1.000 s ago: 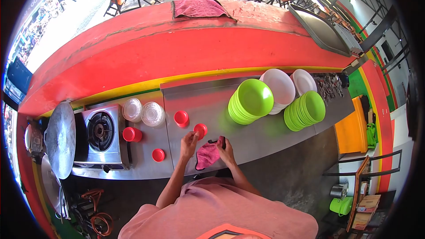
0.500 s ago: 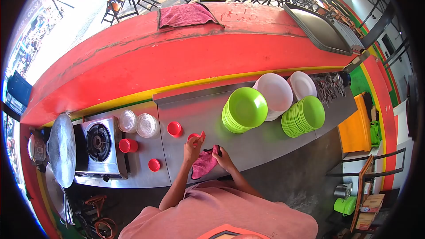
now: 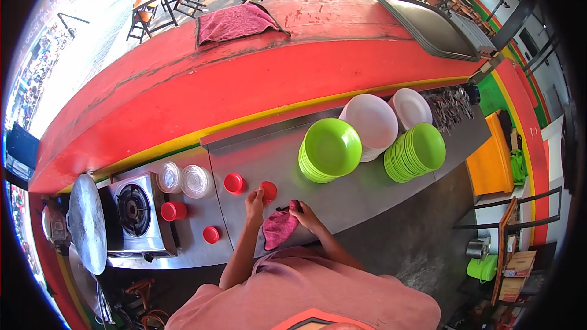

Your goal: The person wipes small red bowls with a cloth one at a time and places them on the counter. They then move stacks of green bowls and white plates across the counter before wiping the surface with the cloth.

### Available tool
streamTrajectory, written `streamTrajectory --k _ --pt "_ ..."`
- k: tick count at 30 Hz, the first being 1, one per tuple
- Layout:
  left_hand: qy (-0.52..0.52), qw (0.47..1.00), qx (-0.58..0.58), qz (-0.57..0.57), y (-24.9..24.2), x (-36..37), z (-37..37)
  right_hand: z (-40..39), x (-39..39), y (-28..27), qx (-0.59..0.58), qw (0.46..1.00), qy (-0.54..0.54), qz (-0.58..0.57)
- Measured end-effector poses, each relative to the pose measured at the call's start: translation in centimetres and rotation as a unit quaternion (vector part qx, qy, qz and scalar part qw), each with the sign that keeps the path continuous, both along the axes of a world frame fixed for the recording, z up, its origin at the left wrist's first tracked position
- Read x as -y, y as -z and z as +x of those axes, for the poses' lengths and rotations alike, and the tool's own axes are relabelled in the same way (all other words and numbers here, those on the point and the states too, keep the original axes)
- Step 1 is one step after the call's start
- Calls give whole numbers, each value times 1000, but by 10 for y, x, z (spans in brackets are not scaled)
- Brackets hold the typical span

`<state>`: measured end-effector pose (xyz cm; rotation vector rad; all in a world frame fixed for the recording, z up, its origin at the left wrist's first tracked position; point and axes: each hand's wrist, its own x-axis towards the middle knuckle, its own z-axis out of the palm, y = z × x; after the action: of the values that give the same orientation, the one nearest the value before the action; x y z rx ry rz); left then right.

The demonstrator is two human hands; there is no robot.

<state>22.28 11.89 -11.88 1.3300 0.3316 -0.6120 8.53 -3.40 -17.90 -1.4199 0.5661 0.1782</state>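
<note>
The left hand (image 3: 254, 200) pinches a small red cup (image 3: 267, 190) tilted just above the steel desk (image 3: 361, 192), grip closed on its rim; the right hand (image 3: 306, 217) clutches a pink cloth (image 3: 280, 227) resting on the desk edge. Wiping appears under way; next, cloth and cup must meet.

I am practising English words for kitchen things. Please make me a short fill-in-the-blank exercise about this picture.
1. The right hand holds a pink ____.
2. The left hand touches a small ____ cup.
3. The bowls nearest the hands are ____.
4. The stove is on the person's ____ side.

Missing words: cloth; red; green; left
</note>
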Motion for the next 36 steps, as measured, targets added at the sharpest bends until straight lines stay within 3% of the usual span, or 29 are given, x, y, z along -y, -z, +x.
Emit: streamTrajectory --k 10,13,14,16,19,22,28,34,36 --pt "-28 999 -33 -3 38 -10 -3 1 -3 6 18 999 26 8" --pt "-42 998 37 27 37 -10 -6 1 -1 19 14 999 25 16" --pt "-24 990 112 82 35 -11 -6 1 0 27 15 999 24 24" --pt "14 947 258 190 22 -13 -7 -2 -1 30 15 999 23 26" --pt "74 887 371 263 -12 -15 -10 -1 -2 21 12 1000 23 12" --pt "90 875 390 271 1 -20 -13 -3 -3 14 13 1000 24 5" --pt "115 874 385 274 13 -26 -26 -4 -5 8 19 999 26 -1" --pt "78 957 223 171 25 -27 -31 -3 -4 3 11 1000 21 1" --pt "57 964 217 144 31 -27 -28 -2 -5 3 22 999 30 10"
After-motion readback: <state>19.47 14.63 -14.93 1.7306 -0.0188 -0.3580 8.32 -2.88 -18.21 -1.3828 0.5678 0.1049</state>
